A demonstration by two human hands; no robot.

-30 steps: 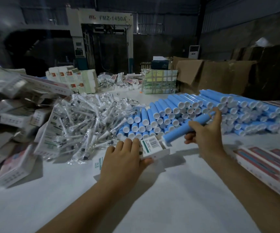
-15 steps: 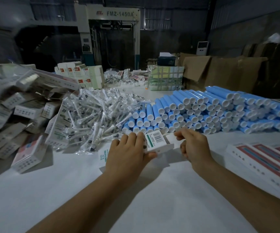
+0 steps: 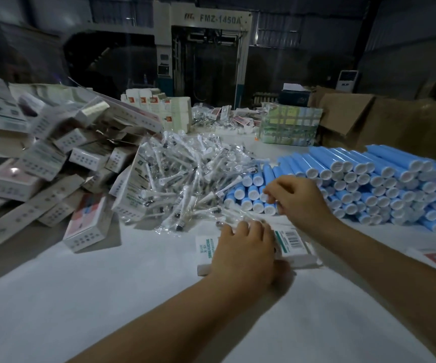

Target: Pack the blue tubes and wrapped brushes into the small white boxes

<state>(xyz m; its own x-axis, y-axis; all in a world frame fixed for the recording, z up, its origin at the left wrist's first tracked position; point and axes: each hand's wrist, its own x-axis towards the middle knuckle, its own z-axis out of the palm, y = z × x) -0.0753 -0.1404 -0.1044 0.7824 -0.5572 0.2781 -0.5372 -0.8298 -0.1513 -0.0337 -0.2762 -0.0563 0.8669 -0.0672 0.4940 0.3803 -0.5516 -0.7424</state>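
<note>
Fingers of your left hand curl over the small white box lying on the white table, barcode face up. Your right hand pinches a wrapped brush (blurred) just beyond the box. Brush pile sits ahead; stacked blue tubes lie to its right.

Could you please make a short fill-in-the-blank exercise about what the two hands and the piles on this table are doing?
1. The left hand holds a small white ____ with a barcode.
2. The right hand pinches a wrapped ____ just above it.
3. The stacked tubes are ____ with white caps.
4. The heap of wrapped brushes lies to the ____ of the tubes.

Missing words: box; brush; blue; left
</note>
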